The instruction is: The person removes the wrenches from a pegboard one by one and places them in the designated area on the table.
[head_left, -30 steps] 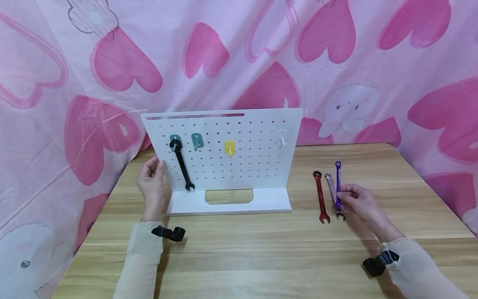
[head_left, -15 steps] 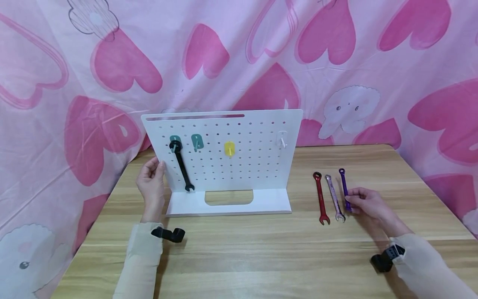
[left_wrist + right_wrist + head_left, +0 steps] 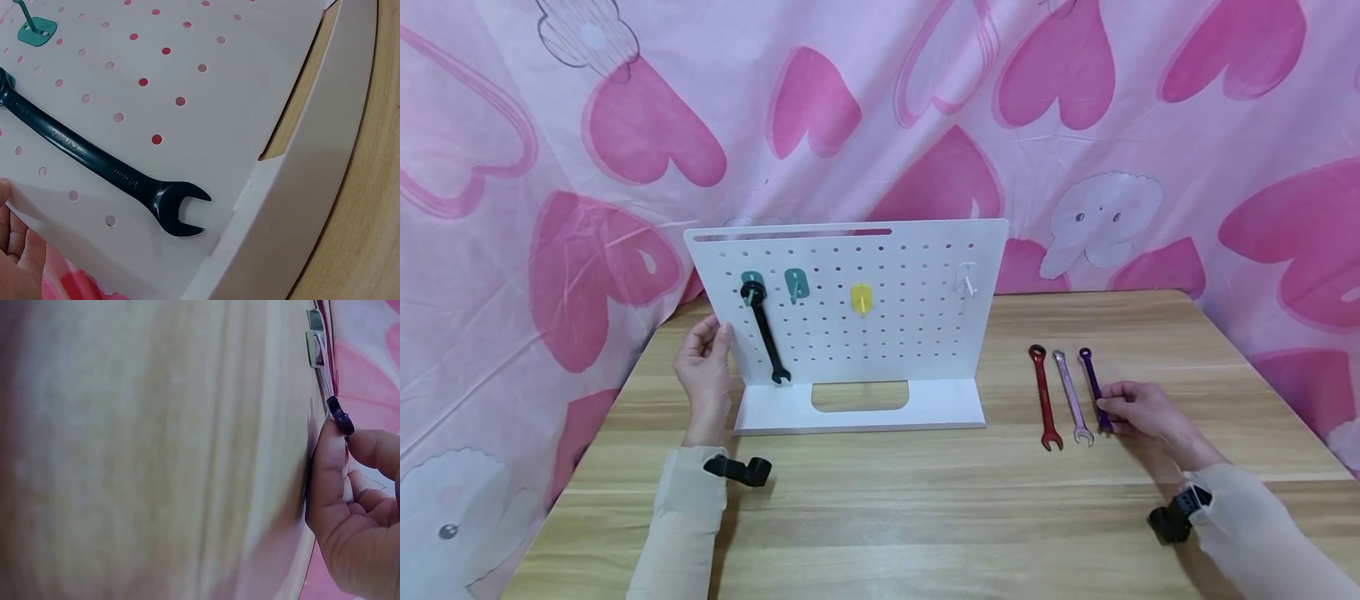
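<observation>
My right hand (image 3: 1142, 417) pinches a purple combination wrench (image 3: 1092, 379) near its lower end, low over the table. In the right wrist view, thumb and fingers (image 3: 331, 456) meet at the dark purple wrench end (image 3: 340, 417). Just left of it lie a pale lilac wrench (image 3: 1070, 390) and a red wrench (image 3: 1043, 392), side by side. My left hand (image 3: 703, 367) grips the left edge of a white pegboard (image 3: 895, 333). A black wrench (image 3: 765, 333) hangs by its ring end from a green hook (image 3: 751, 277); its open jaw points down.
A second green hook (image 3: 797, 284), a yellow hook (image 3: 861, 298) and a white hook (image 3: 967, 279) stick out from the pegboard. Its foot, with a cutout, stands on the wooden table (image 3: 880, 517). Behind hangs a pink heart-patterned cloth (image 3: 655, 125).
My right hand has moved the purple wrench rightward, from over the lilac wrench to beside it, and lowered its ring end. My left hand and the pegboard stay put.
</observation>
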`<state>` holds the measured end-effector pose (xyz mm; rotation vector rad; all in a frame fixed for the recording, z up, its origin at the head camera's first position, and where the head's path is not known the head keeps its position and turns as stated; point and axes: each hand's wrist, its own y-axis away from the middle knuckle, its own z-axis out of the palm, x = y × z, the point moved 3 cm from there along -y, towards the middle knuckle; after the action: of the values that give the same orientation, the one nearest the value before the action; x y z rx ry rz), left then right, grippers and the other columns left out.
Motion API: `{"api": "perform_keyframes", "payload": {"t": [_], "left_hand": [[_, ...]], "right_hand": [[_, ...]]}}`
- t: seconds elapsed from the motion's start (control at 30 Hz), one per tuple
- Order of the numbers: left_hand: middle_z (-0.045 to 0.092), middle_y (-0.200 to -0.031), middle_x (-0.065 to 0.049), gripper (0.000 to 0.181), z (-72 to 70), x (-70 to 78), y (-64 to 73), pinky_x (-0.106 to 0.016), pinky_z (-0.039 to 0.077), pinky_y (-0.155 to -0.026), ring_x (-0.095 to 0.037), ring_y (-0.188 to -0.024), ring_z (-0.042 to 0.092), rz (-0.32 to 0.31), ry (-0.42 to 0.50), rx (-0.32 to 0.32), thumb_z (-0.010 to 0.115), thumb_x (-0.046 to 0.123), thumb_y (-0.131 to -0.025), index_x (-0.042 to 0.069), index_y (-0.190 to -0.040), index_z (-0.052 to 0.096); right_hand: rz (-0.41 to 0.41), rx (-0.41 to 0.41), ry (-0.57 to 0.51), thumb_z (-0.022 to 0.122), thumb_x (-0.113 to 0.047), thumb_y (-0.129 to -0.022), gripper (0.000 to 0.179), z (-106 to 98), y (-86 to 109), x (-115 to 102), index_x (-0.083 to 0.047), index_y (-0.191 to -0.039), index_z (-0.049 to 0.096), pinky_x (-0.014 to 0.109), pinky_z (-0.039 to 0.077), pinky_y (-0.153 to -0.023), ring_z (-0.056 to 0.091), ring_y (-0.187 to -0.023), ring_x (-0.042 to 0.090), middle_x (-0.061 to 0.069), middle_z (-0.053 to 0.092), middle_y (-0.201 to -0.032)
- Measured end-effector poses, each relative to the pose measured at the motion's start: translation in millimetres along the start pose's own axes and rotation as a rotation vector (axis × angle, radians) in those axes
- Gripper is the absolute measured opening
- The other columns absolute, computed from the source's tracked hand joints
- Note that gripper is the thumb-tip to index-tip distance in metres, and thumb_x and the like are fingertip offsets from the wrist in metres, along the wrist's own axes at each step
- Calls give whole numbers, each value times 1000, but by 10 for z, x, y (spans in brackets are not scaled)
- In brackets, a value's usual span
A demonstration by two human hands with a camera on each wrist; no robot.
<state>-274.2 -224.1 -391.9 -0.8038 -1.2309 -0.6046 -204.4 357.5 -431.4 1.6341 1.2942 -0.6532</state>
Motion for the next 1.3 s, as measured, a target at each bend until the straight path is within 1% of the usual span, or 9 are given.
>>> {"api": "perform_keyframes", "payload": {"t": [0.13,0.23,0.43,0.67,0.8,1.03,1.2,1.3], "left_hand": [[61,-94,9,31,2,-3,-1,-16,42,-74,-7,-86,52,6,0,-2,67,23,-87,7,-113,66],[61,-94,9,31,3,0,1,-16,42,-73,-7,-86,52,7,5,-4,67,23,-87,7,-113,66],[60,-95,9,32,-1,8,8,-16,42,-75,-7,-87,51,-2,-7,-4,67,23,-87,7,-114,65],[60,-95,9,32,0,19,8,-16,42,-75,-7,-87,51,-9,-10,-7,67,24,-87,8,-114,65],[60,-95,9,31,-4,18,11,-16,41,-75,-7,-87,51,-15,-6,-6,67,23,-87,8,-114,65],[60,-94,9,31,-5,7,4,-16,42,-74,-7,-86,51,-8,-2,-4,67,23,-87,8,-113,66],[60,-94,9,31,2,11,2,-16,42,-75,-7,-86,51,-11,0,0,67,23,-87,8,-113,66],[60,-94,9,31,1,8,0,-17,41,-75,-7,-86,51,-16,-4,4,67,24,-87,8,-113,66]], "right_hand": [[-2,11,74,53,-6,-94,26,5,-7,-16,14,-108,49,23,52,-60,55,-66,6,-3,57,-78],[-10,15,106,52,-6,-94,27,19,2,-41,16,-109,48,23,51,-59,54,-65,6,-2,56,-77],[-32,17,103,51,-4,-93,28,38,11,-54,19,-109,47,23,51,-58,53,-64,5,-3,56,-75],[-55,25,153,53,-4,-93,30,38,11,-52,21,-108,46,24,51,-55,55,-61,5,-2,58,-75],[-62,37,192,53,-4,-93,28,41,10,-60,19,-108,48,25,51,-56,55,-63,6,0,59,-77],[-69,56,263,55,-3,-91,26,58,31,-85,17,-106,48,26,52,-55,56,-63,10,6,61,-78],[-54,76,297,56,-3,-90,25,59,37,-96,15,-106,48,27,52,-55,57,-65,12,11,62,-82],[-55,90,323,58,-4,-89,24,61,36,-102,13,-104,50,27,52,-54,58,-63,12,11,64,-82]]}}
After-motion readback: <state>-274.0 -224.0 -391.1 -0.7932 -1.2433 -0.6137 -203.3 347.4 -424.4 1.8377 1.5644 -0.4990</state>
